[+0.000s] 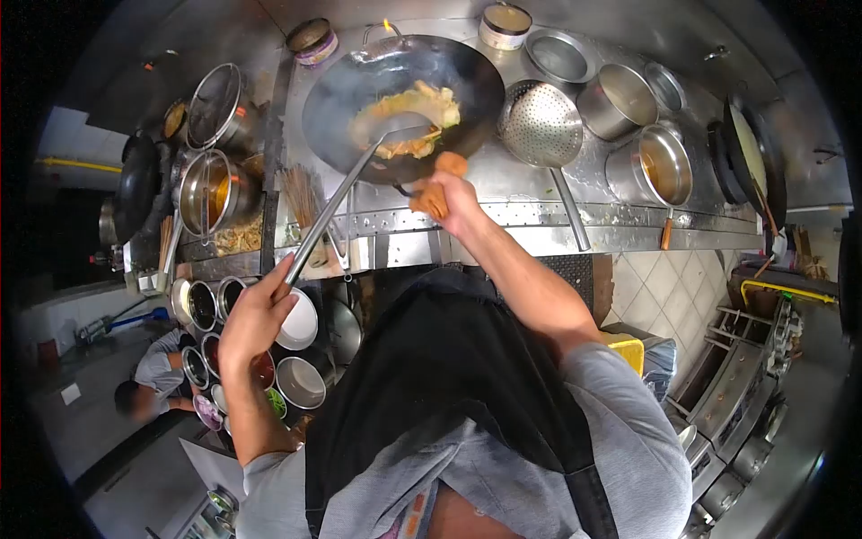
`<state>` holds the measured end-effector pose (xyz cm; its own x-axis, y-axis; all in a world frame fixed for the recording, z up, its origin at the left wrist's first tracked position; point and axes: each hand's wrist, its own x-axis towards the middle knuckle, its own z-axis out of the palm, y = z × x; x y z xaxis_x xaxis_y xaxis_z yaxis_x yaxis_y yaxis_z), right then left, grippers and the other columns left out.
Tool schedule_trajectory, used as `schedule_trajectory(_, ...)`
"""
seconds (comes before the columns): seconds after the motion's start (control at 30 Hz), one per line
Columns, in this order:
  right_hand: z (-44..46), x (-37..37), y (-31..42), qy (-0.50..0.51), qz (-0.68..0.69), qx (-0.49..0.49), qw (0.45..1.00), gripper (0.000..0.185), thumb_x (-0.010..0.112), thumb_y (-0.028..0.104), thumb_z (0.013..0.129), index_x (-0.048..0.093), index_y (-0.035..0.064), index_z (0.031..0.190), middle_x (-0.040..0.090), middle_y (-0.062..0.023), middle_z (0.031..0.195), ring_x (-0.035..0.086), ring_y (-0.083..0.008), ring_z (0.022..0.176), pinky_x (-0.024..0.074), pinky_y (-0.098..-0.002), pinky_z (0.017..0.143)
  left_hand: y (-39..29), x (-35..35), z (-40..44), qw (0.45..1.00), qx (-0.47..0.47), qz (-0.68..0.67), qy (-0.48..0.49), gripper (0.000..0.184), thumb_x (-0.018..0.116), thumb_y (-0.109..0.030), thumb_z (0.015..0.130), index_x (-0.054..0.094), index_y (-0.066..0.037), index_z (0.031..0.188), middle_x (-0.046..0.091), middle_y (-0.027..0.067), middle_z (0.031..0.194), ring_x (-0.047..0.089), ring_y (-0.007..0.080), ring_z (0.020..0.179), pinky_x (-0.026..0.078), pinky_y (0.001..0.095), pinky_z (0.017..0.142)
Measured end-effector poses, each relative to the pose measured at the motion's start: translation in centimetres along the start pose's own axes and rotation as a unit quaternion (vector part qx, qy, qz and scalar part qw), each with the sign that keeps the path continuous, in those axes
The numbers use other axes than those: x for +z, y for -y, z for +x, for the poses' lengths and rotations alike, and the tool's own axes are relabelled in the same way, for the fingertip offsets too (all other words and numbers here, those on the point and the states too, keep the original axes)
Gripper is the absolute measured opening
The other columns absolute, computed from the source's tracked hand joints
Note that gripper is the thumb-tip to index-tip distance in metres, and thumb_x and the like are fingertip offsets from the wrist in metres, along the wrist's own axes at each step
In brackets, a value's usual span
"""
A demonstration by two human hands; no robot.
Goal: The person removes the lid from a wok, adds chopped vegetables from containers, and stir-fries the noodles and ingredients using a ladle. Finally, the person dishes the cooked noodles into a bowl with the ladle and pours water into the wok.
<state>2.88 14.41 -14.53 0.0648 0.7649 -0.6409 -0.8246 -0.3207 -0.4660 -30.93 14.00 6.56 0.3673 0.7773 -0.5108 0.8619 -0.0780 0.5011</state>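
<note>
Steel ladle, shaft gripped by the left hand, slants toward one o'clock into the wok; the right hand, nearer the wok, clasps cloth at its five-o'clock rim.

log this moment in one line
left hand: holds long steel ladle | right hand: holds orange cloth at black metal wok | in wok: mixed chopped food

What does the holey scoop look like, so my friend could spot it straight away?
Find the big black wok on the metal counter. Just right of it lies a round silver scoop, its long handle pointing toward the counter's front edge. Unlike the pots farther right, its bowl is dotted with little holes.
</note>
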Motion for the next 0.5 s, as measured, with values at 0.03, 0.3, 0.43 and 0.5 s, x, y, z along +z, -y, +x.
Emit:
schedule_trajectory(0.03,0.1,1.4,0.3,-0.051,-0.025,-0.013,0.998,0.017,0.054,0.010,0.088,0.055,-0.0004,0.101,0.066,-0.0174,0.095,0.067,-0.0298,0.075,0.0587,-0.0439,0.064,0.4,0.9,0.9,1.000,0.023,0.008,-0.015,0.062,0.066,-0.008,0.090,0.045,-0.015,0.148,0.059,0.0222,0.084,0.053,0.0337,0.071,0.049,0.0322,0.075)
schedule_trajectory(0.3,-5.3,-9.2,-7.0,-0.011,-0.099,-0.016,0.995,0.031,0.055,0.011,0.086,0.060,-0.0047,0.113,0.067,-0.0174,0.101,0.069,-0.0309,0.087,0.0623,-0.0451,0.073,0.9,6.4,1.4,0.993,0.065,-0.013,-0.096,0.061,0.069,-0.011,0.091,0.047,-0.016,0.147,0.068,0.0236,0.095,0.067,0.0398,0.085,0.052,0.0388,0.078)
schedule_trajectory(0.43,-5.3,-0.7,-1.7,-0.020,-0.005,-0.060,0.998,0.021,0.055,0.009,0.086,0.054,-0.0038,0.103,0.066,-0.0191,0.093,0.067,-0.0313,0.076,0.0607,-0.0453,0.064,-0.7,1.5,-3.4,0.998,-0.048,-0.044,-0.006,0.062,0.068,-0.004,0.089,0.049,-0.016,0.147,0.054,0.0168,0.075,0.047,0.0191,0.066,0.048,0.0324,0.070)
schedule_trajectory(0.5,-0.2,0.0,-0.5,-0.014,0.008,-0.036,0.999,0.020,0.056,0.009,0.086,0.053,-0.0022,0.102,0.066,-0.0176,0.090,0.067,-0.0292,0.068,0.0563,-0.0423,0.056,0.2,1.0,-3.8,0.999,-0.001,-0.033,-0.011,0.061,0.067,-0.005,0.089,0.048,-0.015,0.147,0.055,0.0161,0.076,0.046,0.0192,0.067,0.047,0.0328,0.070)
